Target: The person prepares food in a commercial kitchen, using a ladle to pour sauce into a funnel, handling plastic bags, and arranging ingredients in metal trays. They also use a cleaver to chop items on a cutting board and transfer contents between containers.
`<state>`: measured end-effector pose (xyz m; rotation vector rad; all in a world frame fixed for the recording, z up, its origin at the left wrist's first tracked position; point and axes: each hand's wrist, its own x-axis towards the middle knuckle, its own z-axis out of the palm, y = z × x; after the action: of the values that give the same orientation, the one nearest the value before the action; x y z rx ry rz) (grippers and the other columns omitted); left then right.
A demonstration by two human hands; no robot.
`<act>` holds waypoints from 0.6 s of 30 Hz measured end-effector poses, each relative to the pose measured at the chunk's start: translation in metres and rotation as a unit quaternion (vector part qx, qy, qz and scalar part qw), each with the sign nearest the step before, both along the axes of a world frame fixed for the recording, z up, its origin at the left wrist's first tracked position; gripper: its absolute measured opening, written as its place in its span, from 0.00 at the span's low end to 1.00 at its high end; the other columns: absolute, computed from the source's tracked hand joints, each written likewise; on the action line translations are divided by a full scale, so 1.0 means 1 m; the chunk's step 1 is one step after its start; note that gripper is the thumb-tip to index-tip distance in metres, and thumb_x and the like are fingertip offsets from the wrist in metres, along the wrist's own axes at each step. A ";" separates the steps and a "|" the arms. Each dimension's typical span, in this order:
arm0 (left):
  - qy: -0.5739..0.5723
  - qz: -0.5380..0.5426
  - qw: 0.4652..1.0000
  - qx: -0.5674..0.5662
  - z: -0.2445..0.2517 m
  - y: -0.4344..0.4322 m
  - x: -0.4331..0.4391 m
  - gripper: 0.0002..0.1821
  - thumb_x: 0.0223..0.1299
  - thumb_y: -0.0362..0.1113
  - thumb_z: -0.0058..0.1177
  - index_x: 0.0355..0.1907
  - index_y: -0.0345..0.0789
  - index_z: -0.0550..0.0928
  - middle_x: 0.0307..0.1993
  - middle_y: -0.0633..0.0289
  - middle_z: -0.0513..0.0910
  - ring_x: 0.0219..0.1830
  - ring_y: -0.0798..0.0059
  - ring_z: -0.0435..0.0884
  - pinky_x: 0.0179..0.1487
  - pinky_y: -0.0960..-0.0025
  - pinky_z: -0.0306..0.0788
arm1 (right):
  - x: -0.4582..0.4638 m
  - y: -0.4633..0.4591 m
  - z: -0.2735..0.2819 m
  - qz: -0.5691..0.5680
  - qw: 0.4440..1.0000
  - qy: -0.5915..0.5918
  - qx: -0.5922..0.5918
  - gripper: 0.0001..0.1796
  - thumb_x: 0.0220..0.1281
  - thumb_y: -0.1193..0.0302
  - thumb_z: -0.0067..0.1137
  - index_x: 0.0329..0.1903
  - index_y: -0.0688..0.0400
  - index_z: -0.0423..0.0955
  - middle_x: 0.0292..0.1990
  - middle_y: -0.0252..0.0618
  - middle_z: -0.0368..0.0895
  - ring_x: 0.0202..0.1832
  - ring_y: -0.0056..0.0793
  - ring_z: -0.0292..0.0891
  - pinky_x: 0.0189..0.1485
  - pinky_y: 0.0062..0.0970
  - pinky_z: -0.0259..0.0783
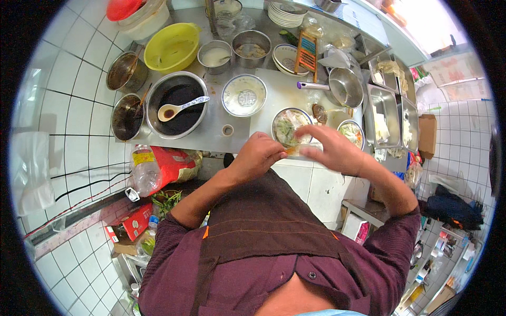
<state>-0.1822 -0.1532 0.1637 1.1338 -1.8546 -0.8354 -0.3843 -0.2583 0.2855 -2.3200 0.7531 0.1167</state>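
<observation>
My left hand [263,152] is closed with its fingertips on a small orange piece [291,150], probably food, at the near rim of a blue-rimmed bowl. That bowl [287,124] holds pale and green shredded food. My right hand [330,150], slightly blurred, hovers over the bowl's right side with thumb and fingers apart, and nothing shows between them. To its right stands a second bowl of shredded vegetables [350,133]. Beyond and left lies a patterned bowl [244,95] with a little pale residue. A brown lump [319,113] sits behind my right hand.
At left, a steel basin of dark liquid [176,118] carries a ceramic spoon [182,108]. Behind are a yellow basin [172,46] and steel pots [214,57]. A purple-handled saucepan [345,87], an orange-framed grater [307,55] and steel food trays [382,116] are at right.
</observation>
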 end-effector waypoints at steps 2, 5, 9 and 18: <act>0.064 0.010 0.997 0.039 0.004 0.000 -0.004 0.07 0.63 0.38 0.60 0.34 0.37 0.81 0.29 0.57 0.80 0.37 0.56 0.78 0.50 0.58 0.69 | 0.002 0.013 0.003 0.132 0.943 -0.059 -0.300 0.21 0.69 0.59 0.57 0.58 0.57 0.73 0.50 0.46 0.82 0.61 0.40 0.74 0.67 0.39 0.67; 0.155 -0.005 0.982 0.111 0.010 0.002 -0.010 0.07 0.65 0.37 0.58 0.32 0.37 0.81 0.27 0.57 0.81 0.34 0.58 0.79 0.48 0.57 0.68 | 0.009 0.029 -0.008 0.241 0.865 0.012 -0.440 0.21 0.64 0.58 0.59 0.54 0.58 0.75 0.45 0.45 0.83 0.54 0.41 0.79 0.66 0.39 0.67; 0.041 0.013 0.998 0.052 0.005 0.005 -0.004 0.07 0.64 0.38 0.59 0.32 0.38 0.81 0.27 0.57 0.81 0.34 0.60 0.79 0.51 0.57 0.68 | 0.001 0.016 -0.021 0.112 0.989 0.081 -0.050 0.16 0.70 0.59 0.55 0.46 0.61 0.76 0.30 0.41 0.79 0.42 0.37 0.81 0.51 0.39 0.73; -0.155 0.109 0.963 -0.192 0.000 -0.008 0.008 0.05 0.54 0.37 0.61 0.32 0.43 0.81 0.29 0.65 0.78 0.37 0.64 0.79 0.55 0.55 0.67 | -0.016 0.030 -0.069 -0.166 0.690 -0.208 0.673 0.19 0.80 0.56 0.46 0.39 0.58 0.72 0.22 0.26 0.65 0.25 0.22 0.67 0.39 0.29 0.72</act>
<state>-0.1744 -0.1616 0.1642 1.2348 -1.9839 -0.1643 -0.4006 -0.2279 0.2166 -0.7147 0.5100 -0.0337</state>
